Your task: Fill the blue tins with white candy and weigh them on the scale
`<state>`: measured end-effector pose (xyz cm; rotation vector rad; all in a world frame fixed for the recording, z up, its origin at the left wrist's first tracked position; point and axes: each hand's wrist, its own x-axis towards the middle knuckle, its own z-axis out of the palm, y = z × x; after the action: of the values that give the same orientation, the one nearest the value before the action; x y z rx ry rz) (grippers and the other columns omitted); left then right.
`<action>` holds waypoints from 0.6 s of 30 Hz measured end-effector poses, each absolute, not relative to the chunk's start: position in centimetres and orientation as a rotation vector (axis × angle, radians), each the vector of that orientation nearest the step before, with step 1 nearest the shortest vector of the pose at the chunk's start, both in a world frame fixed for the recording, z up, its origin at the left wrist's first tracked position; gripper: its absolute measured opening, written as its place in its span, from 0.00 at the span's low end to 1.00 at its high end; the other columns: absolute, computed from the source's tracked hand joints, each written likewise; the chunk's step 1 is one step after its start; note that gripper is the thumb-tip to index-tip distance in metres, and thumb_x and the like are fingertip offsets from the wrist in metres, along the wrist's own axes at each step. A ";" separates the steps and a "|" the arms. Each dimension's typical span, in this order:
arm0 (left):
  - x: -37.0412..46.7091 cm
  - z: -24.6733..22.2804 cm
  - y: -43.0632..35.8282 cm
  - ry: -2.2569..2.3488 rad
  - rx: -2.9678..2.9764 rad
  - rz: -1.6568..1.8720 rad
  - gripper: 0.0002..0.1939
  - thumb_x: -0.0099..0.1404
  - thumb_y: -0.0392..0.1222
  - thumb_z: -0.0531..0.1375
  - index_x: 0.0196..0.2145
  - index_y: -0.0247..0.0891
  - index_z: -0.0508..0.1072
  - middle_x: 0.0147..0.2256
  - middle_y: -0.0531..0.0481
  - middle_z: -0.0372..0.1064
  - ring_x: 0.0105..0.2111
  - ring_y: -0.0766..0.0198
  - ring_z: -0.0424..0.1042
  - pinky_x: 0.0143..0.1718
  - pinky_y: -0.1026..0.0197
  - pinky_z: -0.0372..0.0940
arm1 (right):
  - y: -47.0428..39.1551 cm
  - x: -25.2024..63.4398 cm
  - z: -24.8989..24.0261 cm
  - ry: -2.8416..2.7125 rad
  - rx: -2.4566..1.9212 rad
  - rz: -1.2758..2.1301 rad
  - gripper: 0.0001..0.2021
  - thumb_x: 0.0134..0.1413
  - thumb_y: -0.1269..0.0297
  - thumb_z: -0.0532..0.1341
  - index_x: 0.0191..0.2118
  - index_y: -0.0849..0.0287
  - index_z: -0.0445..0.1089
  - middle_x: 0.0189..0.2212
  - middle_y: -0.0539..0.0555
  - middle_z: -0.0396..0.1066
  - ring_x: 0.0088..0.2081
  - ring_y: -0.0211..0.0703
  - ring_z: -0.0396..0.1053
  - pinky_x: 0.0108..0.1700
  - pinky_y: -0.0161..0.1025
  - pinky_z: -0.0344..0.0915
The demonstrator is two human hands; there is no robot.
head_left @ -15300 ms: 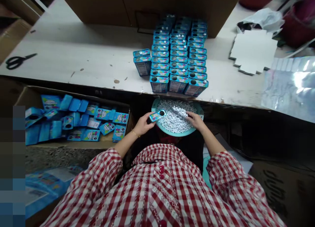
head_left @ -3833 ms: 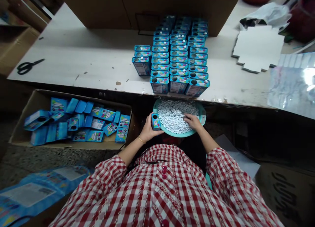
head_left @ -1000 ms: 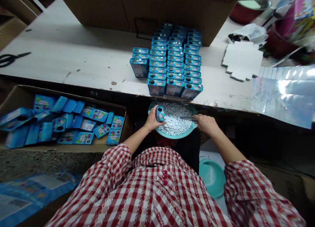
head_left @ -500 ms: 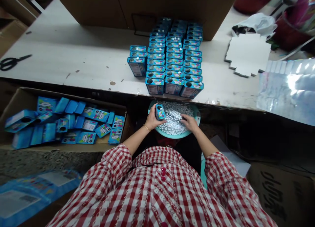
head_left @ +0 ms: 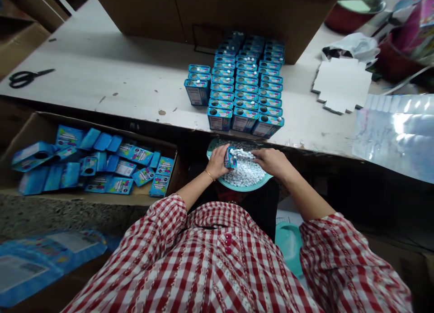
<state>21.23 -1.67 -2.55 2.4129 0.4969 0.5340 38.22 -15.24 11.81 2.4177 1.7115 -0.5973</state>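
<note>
My left hand [head_left: 219,161] grips a small blue candy tin [head_left: 230,158], tilted over the basin with its top facing right. My right hand [head_left: 271,161] is closed around the end of a scoop, mostly hidden beneath a heap of white candies [head_left: 242,154]. That heap reaches from my right fingers to the tin's top. Below both hands is a turquoise basin [head_left: 233,187] full of small white candies [head_left: 246,175].
Rows of blue tins [head_left: 246,118] stand on the white table [head_left: 142,91], some with candies on top. A cardboard box [head_left: 135,198] at the left holds more tins. Scissors [head_left: 30,78] lie far left; a white card cutout [head_left: 342,84] and plastic sheets [head_left: 395,132] lie right.
My right hand has lifted the heaped scoop out of the candies and brought it to the tin. My left hand has shifted slightly right and tilted the tin toward the scoop.
</note>
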 end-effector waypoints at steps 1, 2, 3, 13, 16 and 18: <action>21.2 -2.6 -1.7 0.494 2.418 0.535 0.51 0.44 0.48 0.68 0.61 0.36 0.49 0.54 0.36 0.57 0.56 0.44 0.58 0.57 0.44 0.52 | -14.7 37.7 12.5 1.696 2.358 -0.564 0.17 0.58 0.60 0.53 0.51 0.53 0.68 0.48 0.57 0.71 0.46 0.51 0.70 0.44 0.42 0.65; 21.2 -2.7 -1.8 0.495 2.420 0.536 0.51 0.44 0.48 0.68 0.61 0.36 0.49 0.55 0.36 0.57 0.56 0.44 0.58 0.57 0.44 0.52 | -14.2 37.2 13.1 1.689 2.306 -0.532 0.17 0.58 0.61 0.52 0.50 0.54 0.69 0.47 0.58 0.72 0.45 0.52 0.71 0.42 0.42 0.65; 21.2 -2.8 -1.8 0.498 2.418 0.537 0.51 0.44 0.48 0.68 0.61 0.35 0.49 0.55 0.36 0.57 0.56 0.44 0.58 0.57 0.44 0.52 | -13.8 36.7 13.6 1.687 2.266 -0.498 0.16 0.58 0.62 0.51 0.48 0.56 0.70 0.45 0.60 0.72 0.43 0.52 0.71 0.41 0.42 0.66; 20.6 -3.0 -1.7 0.536 2.295 0.553 0.52 0.42 0.49 0.69 0.60 0.35 0.49 0.54 0.35 0.57 0.56 0.45 0.58 0.58 0.44 0.52 | -15.5 37.2 14.6 1.648 2.263 -0.390 0.16 0.59 0.62 0.50 0.49 0.55 0.69 0.44 0.61 0.72 0.42 0.51 0.72 0.39 0.41 0.65; 20.1 -3.6 -1.5 0.579 2.171 0.553 0.54 0.40 0.50 0.70 0.60 0.37 0.49 0.55 0.36 0.56 0.57 0.46 0.58 0.58 0.44 0.53 | -18.9 39.2 10.3 1.512 2.336 -0.454 0.17 0.59 0.61 0.52 0.52 0.53 0.67 0.46 0.59 0.71 0.41 0.50 0.72 0.38 0.41 0.66; 20.1 -4.1 -1.4 0.618 2.081 0.546 0.55 0.40 0.50 0.70 0.60 0.37 0.48 0.56 0.36 0.55 0.57 0.46 0.57 0.59 0.45 0.52 | -20.1 39.5 6.3 1.419 2.394 -0.560 0.17 0.59 0.63 0.52 0.53 0.55 0.66 0.45 0.60 0.71 0.41 0.49 0.72 0.39 0.40 0.66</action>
<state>20.08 -1.42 -4.15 2.0810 0.6175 0.5458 39.48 -20.12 6.29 2.3945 1.4193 -0.5596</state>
